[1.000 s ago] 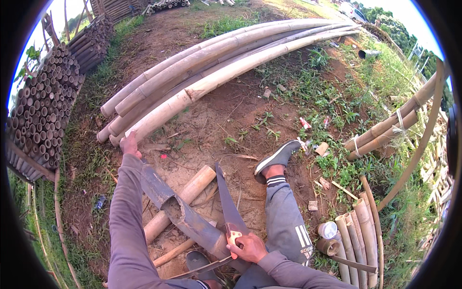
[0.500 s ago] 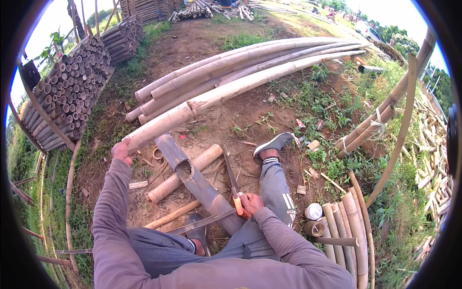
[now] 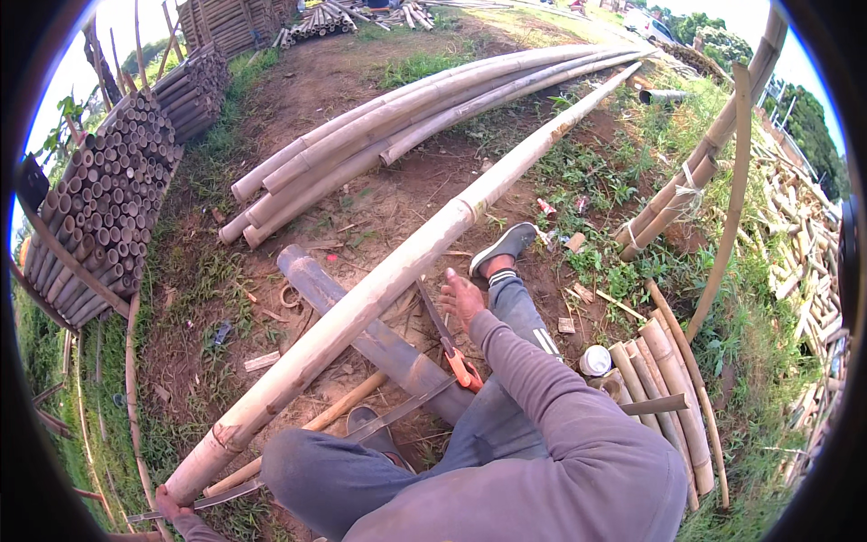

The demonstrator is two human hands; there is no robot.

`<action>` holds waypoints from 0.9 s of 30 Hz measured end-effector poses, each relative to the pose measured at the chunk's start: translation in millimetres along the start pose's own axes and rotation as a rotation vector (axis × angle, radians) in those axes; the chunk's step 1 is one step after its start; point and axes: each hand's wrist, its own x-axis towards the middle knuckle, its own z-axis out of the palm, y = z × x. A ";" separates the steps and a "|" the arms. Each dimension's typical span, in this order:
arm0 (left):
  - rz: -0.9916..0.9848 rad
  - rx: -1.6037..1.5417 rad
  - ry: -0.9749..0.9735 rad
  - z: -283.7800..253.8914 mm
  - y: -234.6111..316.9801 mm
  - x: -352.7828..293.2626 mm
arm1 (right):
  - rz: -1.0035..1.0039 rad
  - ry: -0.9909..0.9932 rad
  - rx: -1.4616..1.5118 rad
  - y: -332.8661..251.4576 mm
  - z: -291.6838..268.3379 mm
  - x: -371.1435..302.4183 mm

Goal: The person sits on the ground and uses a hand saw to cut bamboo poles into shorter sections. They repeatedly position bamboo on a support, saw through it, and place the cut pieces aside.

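Note:
A long pale bamboo pole (image 3: 406, 262) lies slantwise before me, from the lower left to the far upper right. My left hand (image 3: 172, 502) is closed round its near end. Beside the pole's middle, my right hand (image 3: 462, 298) has let its fingers apart, holding nothing. Below that hand a handsaw (image 3: 463, 369) with an orange handle rests against a dark grey bamboo log (image 3: 397, 354), close to my leg. The pole passes over this log and hides its middle. A thinner bamboo stick (image 3: 348, 402) and a long flat blade-like strip (image 3: 397, 414) lie by my foot.
Several long bamboo poles (image 3: 343, 149) lie on the ground ahead. Cut bamboo is stacked at the left (image 3: 108, 190). On the right are short bamboo lengths (image 3: 673, 388), a white can (image 3: 595, 360) and leaning tied poles (image 3: 677, 194). Bamboo scraps (image 3: 799, 289) are heaped beyond.
My left hand has drawn the pole's near end down and left, swinging it off the other poles. My right hand has let go of the saw and risen toward the pole.

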 end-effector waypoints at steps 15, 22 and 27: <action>-0.139 -0.381 -0.277 215.0 -174.4 -191.5 | 0.275 -0.269 0.535 7.9 267.2 -97.9; 0.016 -0.656 -0.023 210.8 -116.6 -58.0 | -0.157 -0.929 -0.547 56.8 245.8 -147.8; 0.055 -0.431 0.134 81.0 -65.5 99.5 | -0.535 -0.289 -1.061 33.0 63.4 -125.9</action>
